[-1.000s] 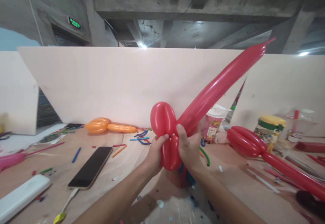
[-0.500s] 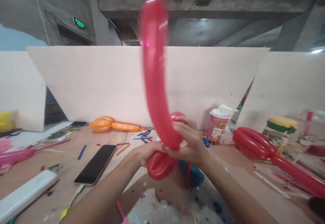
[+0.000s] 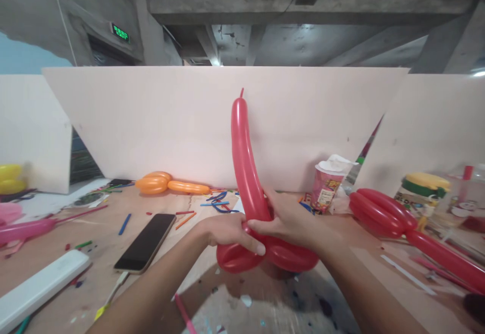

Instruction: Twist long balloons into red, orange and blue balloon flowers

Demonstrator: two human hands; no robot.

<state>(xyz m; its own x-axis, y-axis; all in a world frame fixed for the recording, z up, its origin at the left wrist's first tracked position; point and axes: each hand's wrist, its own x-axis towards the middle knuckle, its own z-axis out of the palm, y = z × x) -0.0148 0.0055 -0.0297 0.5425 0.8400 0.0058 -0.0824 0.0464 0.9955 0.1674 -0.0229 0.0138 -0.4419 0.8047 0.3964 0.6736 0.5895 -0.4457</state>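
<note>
A long red twisting balloon (image 3: 244,162) stands up from between my hands, its thin uninflated tip pointing at the ceiling. Twisted loops of the same balloon bulge out at the bottom, one to the left and one to the right. My left hand (image 3: 235,233) is closed around the twist, its thumb pressed across the front. My right hand (image 3: 288,218) grips the base of the upright section from the right, with its thumb near the left hand. The right hand's other fingers are hidden behind the balloon.
A phone (image 3: 146,243) with a charging cable and a white elongated device (image 3: 43,291) lie at left. An orange balloon (image 3: 153,183) rests at the back. A pink paper cup (image 3: 326,187), a yellow-lidded jar (image 3: 422,187) and another red balloon (image 3: 382,212) are at right. White boards (image 3: 170,116) stand behind.
The upright section has shifted away from me, and its tip is now lower in view and in full sight. The bottom loops now spread left and right, covering the dark blue object.
</note>
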